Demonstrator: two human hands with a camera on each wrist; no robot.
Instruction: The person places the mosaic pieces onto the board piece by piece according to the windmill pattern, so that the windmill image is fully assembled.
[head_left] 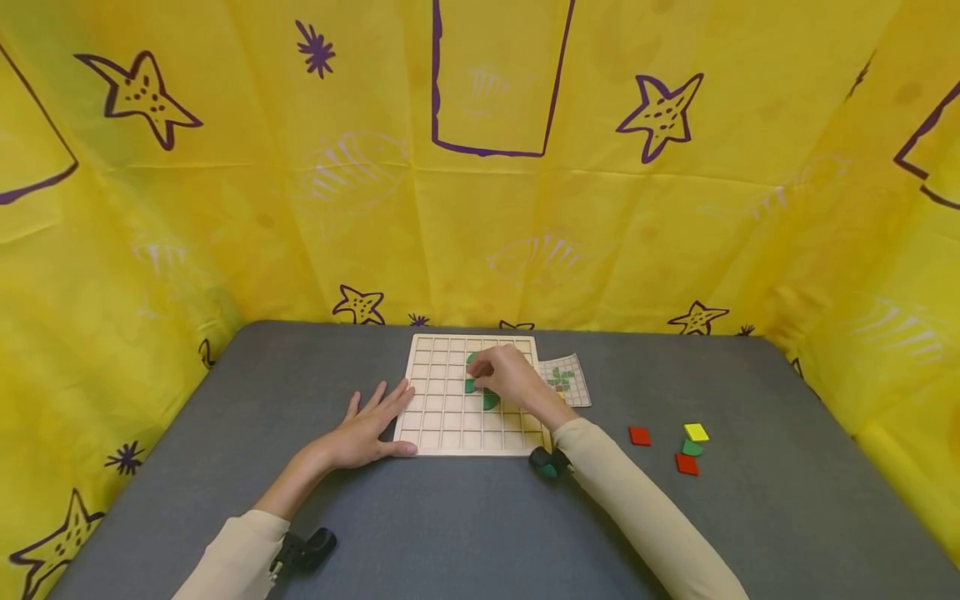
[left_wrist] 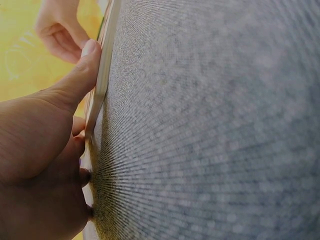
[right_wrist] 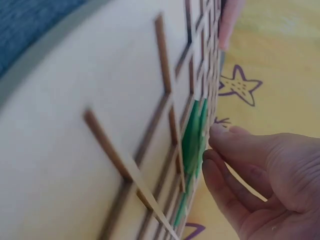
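Note:
A pale wooden grid board (head_left: pixel 435 421) lies on the grey table. My left hand (head_left: pixel 367 429) rests at its left edge, fingers spread, with fingertips and thumb at the rim. In the left wrist view the thumb (left_wrist: pixel 82 75) lies along the board's edge. Over the upper middle of the grid is my right hand (head_left: pixel 512 379), thumb and fingers bent close above the green pieces (head_left: pixel 491 401) set in the squares. The right wrist view shows a small gap between thumb and fingertips, with no piece visible in it. The hand partly hides the green pieces.
A paper card (head_left: pixel 577 392) printed with a grid and a green pattern lies at the board's right edge. Farther right are two red squares (head_left: pixel 640 436), a yellow square (head_left: pixel 696 432) and a green rounded piece (head_left: pixel 692 448). A yellow patterned cloth (head_left: pixel 480 208) hangs behind the table.

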